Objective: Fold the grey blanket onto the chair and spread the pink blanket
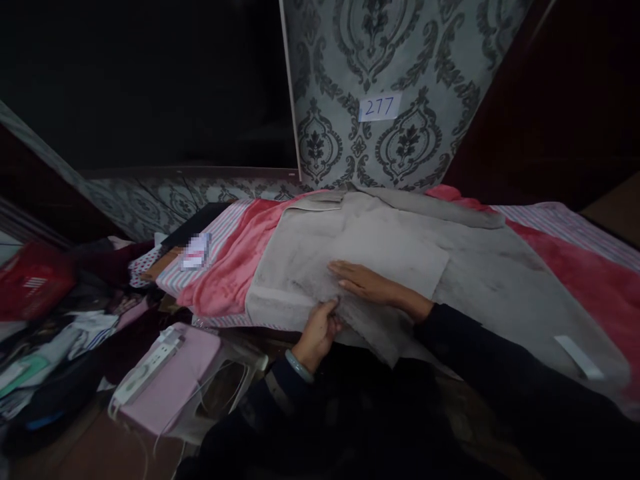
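A large grey plush cloth [480, 280] lies spread out, with a lighter grey piece of fabric [400, 250] on top of it. The front corner of this fabric hangs over the near edge, its fuzzy side showing. My left hand [320, 333], with a bangle at the wrist, is closed on the fabric's near left edge, thumb on top and fingers curled. Flat on the fabric, just behind and to the right, rests my right hand [367, 283], its fingers stretched out and pointing left. A white strip [580, 357] lies on the cloth at the right.
Under the cloth are a red blanket [230, 267] and a striped sheet [565, 227]. At the lower left, a power strip [150, 367] with cables sits on a pink box [193, 373]. Clothes [90, 333] are heaped beyond it. A large dark screen [175, 87] hangs behind.
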`<state>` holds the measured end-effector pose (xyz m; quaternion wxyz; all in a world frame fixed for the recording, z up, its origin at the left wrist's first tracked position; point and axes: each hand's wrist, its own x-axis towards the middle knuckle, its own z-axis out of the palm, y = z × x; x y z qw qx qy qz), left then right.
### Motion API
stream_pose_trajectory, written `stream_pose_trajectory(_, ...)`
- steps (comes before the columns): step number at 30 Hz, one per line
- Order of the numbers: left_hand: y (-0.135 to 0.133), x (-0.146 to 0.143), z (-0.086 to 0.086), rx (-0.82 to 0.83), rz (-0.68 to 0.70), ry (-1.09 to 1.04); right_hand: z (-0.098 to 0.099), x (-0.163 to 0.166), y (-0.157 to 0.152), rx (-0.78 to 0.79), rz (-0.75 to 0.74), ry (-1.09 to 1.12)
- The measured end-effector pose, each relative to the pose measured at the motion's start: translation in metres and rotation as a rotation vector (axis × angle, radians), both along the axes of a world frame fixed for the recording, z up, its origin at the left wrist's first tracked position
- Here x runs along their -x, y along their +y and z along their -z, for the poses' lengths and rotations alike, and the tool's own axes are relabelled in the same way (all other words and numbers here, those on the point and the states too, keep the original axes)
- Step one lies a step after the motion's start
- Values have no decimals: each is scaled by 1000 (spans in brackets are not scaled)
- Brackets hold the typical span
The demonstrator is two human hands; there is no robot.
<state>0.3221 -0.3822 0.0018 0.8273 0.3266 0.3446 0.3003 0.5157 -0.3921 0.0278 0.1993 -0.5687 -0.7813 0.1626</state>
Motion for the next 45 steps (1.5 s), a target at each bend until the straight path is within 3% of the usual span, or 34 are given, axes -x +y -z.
stream_pose_trajectory(6,50,12,2,-179,-236,95,-6,35,19,23,-56,-71)
stream_pose_trajectory(8,57,16,2,-357,-389,201,-4,39,25,34,-77,-110)
stream_pose_trajectory(11,55,18,-1,-797,-527,390,1,37,34,52,-119,-127)
stream_pose_trajectory(14,46,12,-1,-1249,-346,564,6,30,43,-6,-134,-103)
stream_pose_trajectory(16,43,5,2,-1409,-183,667,10,24,48,-39,-95,-124)
stream_pose_trajectory(19,47,-3,13,-1478,-41,816,15,9,53,-13,-61,-225)
stream_pose_trajectory(23,55,-2,25,-1557,5,911,17,-33,68,-27,-37,-334)
stream_pose_trajectory(29,57,3,36,-1628,-68,924,14,-133,102,47,336,-337)
stream_pose_trajectory(33,59,3,42,-1667,-88,939,18,-173,107,126,550,-253)
stream_pose_trajectory(38,62,3,41,-1728,-93,966,11,-179,107,121,662,-236)
stream_pose_trajectory(42,63,3,38,-1746,-83,990,-7,-160,92,78,721,-238)
stream_pose_trajectory(45,66,3,35,-1747,-74,1006,-11,-123,53,-11,555,-269)
